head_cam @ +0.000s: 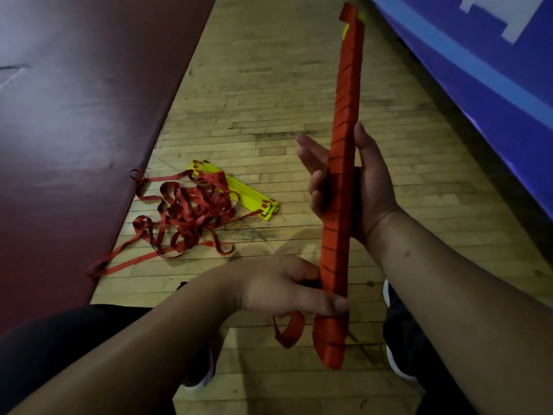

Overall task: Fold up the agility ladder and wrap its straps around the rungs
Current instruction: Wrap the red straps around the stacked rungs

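Note:
A long bundle of yellow rungs wrapped almost fully in red strap [344,130] stands nearly upright in front of me; a bit of yellow shows at its top end. My right hand [359,190] holds its middle, thumb on the right side, fingers stretched along the left. My left hand [287,290] grips the bundle near its lower end, thumb laid across the wrap. A loose red strap end [291,327] curls below that hand. A second ladder lies on the floor: stacked yellow rungs [251,194] with a tangled pile of red straps [185,214].
Wooden plank floor [269,85] runs between a dark red mat [74,115] on the left and a blue padded panel [493,70] on the right. My knees and black-and-white shoes [395,348] sit at the bottom of the view.

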{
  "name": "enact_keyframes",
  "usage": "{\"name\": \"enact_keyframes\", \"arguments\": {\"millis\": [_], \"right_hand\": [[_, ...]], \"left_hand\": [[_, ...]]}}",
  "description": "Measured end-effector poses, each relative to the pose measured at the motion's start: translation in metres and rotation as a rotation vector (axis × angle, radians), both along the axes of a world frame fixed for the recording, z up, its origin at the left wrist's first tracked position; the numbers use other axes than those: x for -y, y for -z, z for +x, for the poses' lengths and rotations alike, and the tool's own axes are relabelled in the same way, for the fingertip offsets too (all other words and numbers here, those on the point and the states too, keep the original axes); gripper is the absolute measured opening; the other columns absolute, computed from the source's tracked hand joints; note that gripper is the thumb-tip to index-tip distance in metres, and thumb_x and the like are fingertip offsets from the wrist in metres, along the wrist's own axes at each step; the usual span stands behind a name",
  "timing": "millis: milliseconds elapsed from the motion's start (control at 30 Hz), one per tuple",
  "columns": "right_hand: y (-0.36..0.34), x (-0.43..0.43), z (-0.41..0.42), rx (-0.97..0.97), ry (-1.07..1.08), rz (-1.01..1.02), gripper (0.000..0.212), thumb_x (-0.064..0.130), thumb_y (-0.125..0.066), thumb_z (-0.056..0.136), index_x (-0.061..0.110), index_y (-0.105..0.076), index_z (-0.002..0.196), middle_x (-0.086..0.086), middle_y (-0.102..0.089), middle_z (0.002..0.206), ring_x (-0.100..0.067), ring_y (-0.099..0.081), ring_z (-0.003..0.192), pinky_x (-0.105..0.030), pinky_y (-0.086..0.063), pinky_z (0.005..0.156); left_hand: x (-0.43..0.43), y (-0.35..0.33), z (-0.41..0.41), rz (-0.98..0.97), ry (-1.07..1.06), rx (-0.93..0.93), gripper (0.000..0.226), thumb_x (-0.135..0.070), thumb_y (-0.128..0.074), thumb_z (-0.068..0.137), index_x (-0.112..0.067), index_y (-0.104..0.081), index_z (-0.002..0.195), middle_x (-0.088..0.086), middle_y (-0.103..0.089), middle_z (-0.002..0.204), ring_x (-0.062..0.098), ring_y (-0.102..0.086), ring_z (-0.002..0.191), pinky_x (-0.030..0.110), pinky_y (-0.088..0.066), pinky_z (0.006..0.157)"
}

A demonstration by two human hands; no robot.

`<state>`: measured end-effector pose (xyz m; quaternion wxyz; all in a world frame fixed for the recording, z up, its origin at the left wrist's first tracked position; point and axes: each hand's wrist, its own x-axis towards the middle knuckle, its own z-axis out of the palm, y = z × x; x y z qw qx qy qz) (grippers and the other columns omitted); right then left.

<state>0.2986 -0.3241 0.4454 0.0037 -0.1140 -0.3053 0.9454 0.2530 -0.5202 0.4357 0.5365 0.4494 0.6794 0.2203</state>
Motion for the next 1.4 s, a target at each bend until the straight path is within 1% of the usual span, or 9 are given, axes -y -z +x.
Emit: {"name": "enact_keyframes", "arguments": {"millis": [133,233,367,667,833,933,1067,1200,1400], "right_hand": [[0.0,0.002,-0.002,-0.015,0.056,-0.05,0.062,0.07,-0.06,0.092,0.027,-0.07,0.136,0.005,-0.078,0.113,-0.007,-0.072,0.071,-0.022,-0.06,0.066],[0.002,0.0,-0.003,0.017,0.096,-0.012,0.052,0.066,-0.057,0.102,0.027,-0.072,0.133,0.004,-0.077,0.111,-0.008,-0.07,0.072,-0.025,-0.061,0.065],[0.003,-0.002,-0.003,0.059,0.127,0.077,0.046,0.063,-0.058,0.105,0.029,-0.072,0.131,0.003,-0.077,0.11,-0.009,-0.069,0.072,-0.028,-0.06,0.064],[0.004,0.005,-0.008,0.215,0.2,0.358,0.042,0.057,-0.061,0.104,0.028,-0.068,0.134,0.001,-0.081,0.103,-0.011,-0.072,0.075,-0.033,-0.06,0.073],[0.006,0.01,-0.011,0.227,0.26,0.444,0.034,0.048,-0.069,0.102,0.025,-0.071,0.127,-0.007,-0.083,0.11,-0.021,-0.077,0.08,-0.035,-0.061,0.07],[0.008,0.012,-0.012,0.244,0.299,0.458,0.033,0.046,-0.071,0.102,0.024,-0.072,0.126,-0.009,-0.083,0.111,-0.022,-0.077,0.08,-0.035,-0.063,0.069],[0.008,0.013,-0.012,0.257,0.331,0.429,0.034,0.046,-0.07,0.102,0.023,-0.072,0.126,-0.006,-0.083,0.106,-0.02,-0.076,0.077,-0.033,-0.062,0.067],[0.006,0.01,-0.011,0.257,0.323,0.405,0.04,0.049,-0.07,0.102,0.022,-0.07,0.131,-0.003,-0.083,0.104,-0.018,-0.077,0.079,-0.034,-0.062,0.069],[0.001,0.006,-0.01,0.221,0.267,0.318,0.032,0.05,-0.066,0.104,0.026,-0.071,0.125,0.001,-0.081,0.105,-0.016,-0.075,0.079,-0.032,-0.061,0.07]], "left_hand": [[-0.001,0.007,0.0,0.012,0.049,-0.025,0.044,-0.08,-0.059,0.091,-0.043,-0.076,0.108,0.002,-0.077,0.109,0.029,-0.074,0.104,0.053,-0.062,0.097],[-0.002,0.011,-0.001,0.018,0.077,-0.076,0.02,-0.068,-0.059,0.102,-0.052,-0.071,0.105,-0.014,-0.073,0.105,0.015,-0.072,0.102,0.045,-0.06,0.098],[-0.003,0.019,-0.003,0.029,0.099,-0.14,0.036,-0.064,-0.056,0.106,-0.039,-0.071,0.127,-0.009,-0.074,0.12,0.017,-0.072,0.113,0.048,-0.057,0.106],[-0.006,0.034,-0.003,-0.008,0.058,-0.234,0.022,-0.042,-0.056,0.112,-0.027,-0.066,0.127,-0.001,-0.072,0.1,0.012,-0.07,0.063,0.035,-0.061,0.068],[-0.008,0.045,-0.002,-0.038,0.03,-0.366,0.023,-0.041,-0.057,0.111,-0.028,-0.067,0.127,-0.004,-0.072,0.099,0.016,-0.073,0.071,0.038,-0.063,0.079],[-0.008,0.044,-0.003,-0.034,0.054,-0.404,0.024,-0.046,-0.059,0.108,-0.031,-0.069,0.124,-0.009,-0.073,0.106,0.015,-0.069,0.097,0.041,-0.058,0.096],[-0.009,0.043,0.004,-0.07,-0.006,-0.43,0.043,-0.071,-0.059,0.099,-0.03,-0.068,0.106,-0.009,-0.071,0.093,0.014,-0.068,0.089,0.033,-0.057,0.084],[-0.008,0.049,0.004,0.001,-0.056,-0.458,0.047,-0.068,-0.055,0.104,-0.025,-0.072,0.098,-0.004,-0.069,0.084,0.016,-0.068,0.081,0.034,-0.058,0.077],[-0.005,0.041,-0.009,0.027,-0.053,-0.332,0.044,-0.064,-0.06,0.104,-0.022,-0.074,0.105,0.001,-0.077,0.101,0.019,-0.073,0.096,0.044,-0.061,0.093]]}}
